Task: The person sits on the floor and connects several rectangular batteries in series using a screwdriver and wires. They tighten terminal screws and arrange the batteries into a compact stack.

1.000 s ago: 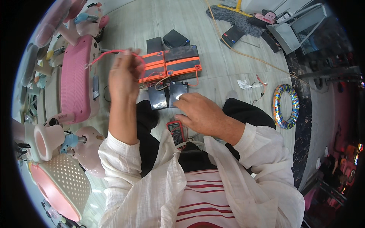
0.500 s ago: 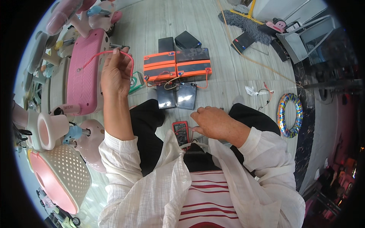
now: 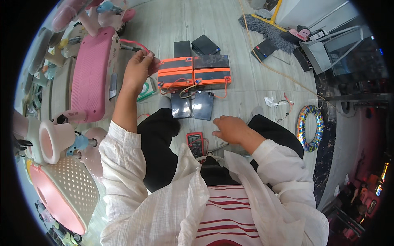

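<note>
My left hand (image 3: pixel 138 73) is closed in a pinch on a red wire (image 3: pixel 137 42), beside the left end of a block of orange-and-black batteries (image 3: pixel 175 78). Short wires, red and tan, link terminals along the block's near side. Two black batteries (image 3: pixel 202 105) lie in front of it, and others (image 3: pixel 205 44) behind. My right hand (image 3: pixel 233 129) hovers palm down over the floor between my legs, fingers loosely bent and thumb apart, with nothing visible in it. Left of that hand lies a red multimeter (image 3: pixel 195 144) with its leads.
A pink step-like piece (image 3: pixel 93 78) and other pastel children's items crowd the left side. On the right are a coil wrapped in colourful film (image 3: pixel 310 128), loose wires (image 3: pixel 286 107), another black battery (image 3: pixel 264 50) and a grey mop head (image 3: pixel 266 32). A tan cord (image 3: pixel 283 76) crosses the floor.
My left hand has moved right, toward the battery block, with the red wire still pinched. My right hand has shifted slightly right, away from the multimeter.
</note>
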Demonstrator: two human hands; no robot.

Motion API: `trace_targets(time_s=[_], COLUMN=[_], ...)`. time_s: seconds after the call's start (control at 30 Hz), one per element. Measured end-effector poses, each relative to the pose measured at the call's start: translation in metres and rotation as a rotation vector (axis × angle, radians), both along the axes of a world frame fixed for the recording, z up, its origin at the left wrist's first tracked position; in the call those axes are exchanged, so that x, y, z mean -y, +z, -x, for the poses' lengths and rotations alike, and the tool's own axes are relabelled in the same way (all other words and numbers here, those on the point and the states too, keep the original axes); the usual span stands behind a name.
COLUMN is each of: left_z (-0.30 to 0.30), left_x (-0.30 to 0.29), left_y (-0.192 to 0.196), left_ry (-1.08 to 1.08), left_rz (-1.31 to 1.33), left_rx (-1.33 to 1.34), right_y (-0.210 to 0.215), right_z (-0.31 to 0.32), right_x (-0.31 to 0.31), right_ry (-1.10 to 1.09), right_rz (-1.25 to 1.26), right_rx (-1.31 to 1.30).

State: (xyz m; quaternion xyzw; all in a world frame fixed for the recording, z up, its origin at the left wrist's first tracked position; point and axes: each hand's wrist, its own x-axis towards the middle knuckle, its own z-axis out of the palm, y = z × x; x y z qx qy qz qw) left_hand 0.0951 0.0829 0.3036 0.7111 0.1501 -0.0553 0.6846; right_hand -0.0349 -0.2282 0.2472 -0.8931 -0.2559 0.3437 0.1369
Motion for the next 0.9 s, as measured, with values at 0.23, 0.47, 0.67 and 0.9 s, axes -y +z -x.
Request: trace_targets(time_s=[0.23,0.47,0.67,0.9], left_z=[-0.029,-0.019,-0.036,-0.059], left_x=[-0.048,-0.076,-0.083,-0.087], left_y=[-0.052,-0.145,-0.168,-0.193], left_ry=[-0.087,-0.064,-0.057,-0.068], left_rz=[-0.325,-0.514,-0.781,-0.854], left_rx=[0.088,-0.003,-0.193,-0.119], right_y=[-0.151,-0.343,-0.390,-0.292], right_z=[-0.018,0.066,0.082,0.004], right_x=[0.060,0.109,0.097,0.070], right_ry=[-0.458,-0.650,-0.946,-1.537], right_rz=[0.108,0.275,0.312,0.069], right_rx=[-0.094,-0.229,-0.082,-0.221])
